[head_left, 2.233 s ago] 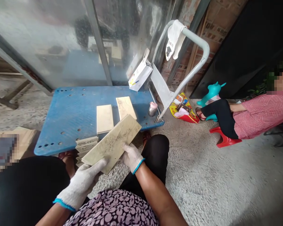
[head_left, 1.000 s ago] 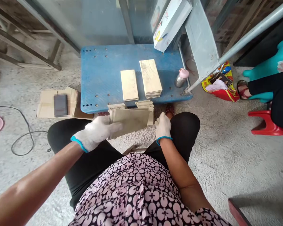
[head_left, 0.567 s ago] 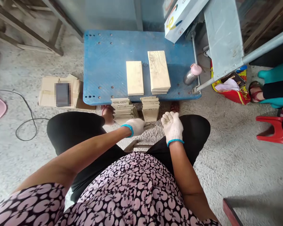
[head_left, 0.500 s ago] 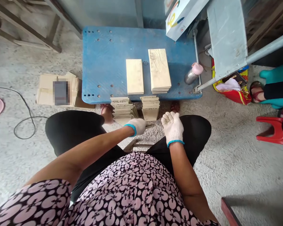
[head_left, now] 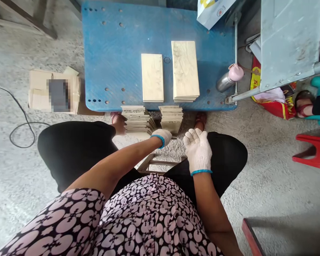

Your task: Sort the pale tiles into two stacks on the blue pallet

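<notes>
My left hand (head_left: 164, 136), in a white glove with a blue cuff, reaches down to the floor between my knees. It touches the foot of two floor stacks of pale rectangular tiles, the left stack (head_left: 137, 119) and the right stack (head_left: 171, 118). Its fingers are hidden under the hand. My right hand (head_left: 198, 149), gloved the same way, rests on my right knee with fingers stretched out and nothing in it. Two more tile stacks lie on the blue cart deck (head_left: 112, 60): a shorter one (head_left: 152, 77) and a longer one (head_left: 185, 70).
A steel bottle with a pink cap (head_left: 228, 79) lies at the cart's right edge beside the grey handle plate (head_left: 289, 39). Flattened cardboard (head_left: 40, 89) and a black cable (head_left: 21, 124) lie on the concrete at left. Another person's foot (head_left: 301, 106) and a red stool (head_left: 313, 151) are at right.
The tile held in both hands went down to the floor by the stacks. My right hand let go and settled on my knee. The view tilted further down.
</notes>
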Demonstrator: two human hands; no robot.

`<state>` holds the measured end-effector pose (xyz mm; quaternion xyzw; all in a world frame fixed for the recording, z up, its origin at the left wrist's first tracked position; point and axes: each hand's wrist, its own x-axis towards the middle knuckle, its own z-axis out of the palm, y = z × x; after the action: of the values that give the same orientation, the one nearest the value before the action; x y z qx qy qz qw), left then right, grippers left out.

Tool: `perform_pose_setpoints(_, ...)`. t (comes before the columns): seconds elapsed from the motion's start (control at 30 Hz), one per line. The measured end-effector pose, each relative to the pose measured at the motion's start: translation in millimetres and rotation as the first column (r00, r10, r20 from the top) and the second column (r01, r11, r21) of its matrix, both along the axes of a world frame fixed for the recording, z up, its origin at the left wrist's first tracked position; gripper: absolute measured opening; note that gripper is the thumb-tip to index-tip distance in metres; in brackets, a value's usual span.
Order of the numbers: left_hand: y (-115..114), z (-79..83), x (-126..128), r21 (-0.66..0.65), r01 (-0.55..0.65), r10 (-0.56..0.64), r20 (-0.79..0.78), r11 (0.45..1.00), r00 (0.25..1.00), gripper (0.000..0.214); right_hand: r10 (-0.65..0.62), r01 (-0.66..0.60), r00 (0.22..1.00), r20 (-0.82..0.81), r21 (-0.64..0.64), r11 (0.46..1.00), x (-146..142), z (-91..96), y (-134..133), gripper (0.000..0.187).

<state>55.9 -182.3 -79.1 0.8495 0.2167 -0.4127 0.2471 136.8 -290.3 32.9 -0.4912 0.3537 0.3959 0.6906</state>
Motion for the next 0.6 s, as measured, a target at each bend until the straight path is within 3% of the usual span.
perform_pose_setpoints(0.27, 10.8, 0.2, 13.1, 0.013, 0.020, -0.019, -0.065, 1.000, 0.998, 0.039, 0.015, -0.014, 0.999, -0.043, 0.005, 1.000, -2.0, 1.8, 1.8, 0.030)
perform_pose_setpoints(0.6, 20.1, 15.6, 27.2, 0.064, -0.084, 0.086, -0.025, 0.994, 0.996, 0.034, 0.037, -0.037, 0.999, -0.025, -0.008, 0.999, -4.7, 1.8, 4.8, 0.029)
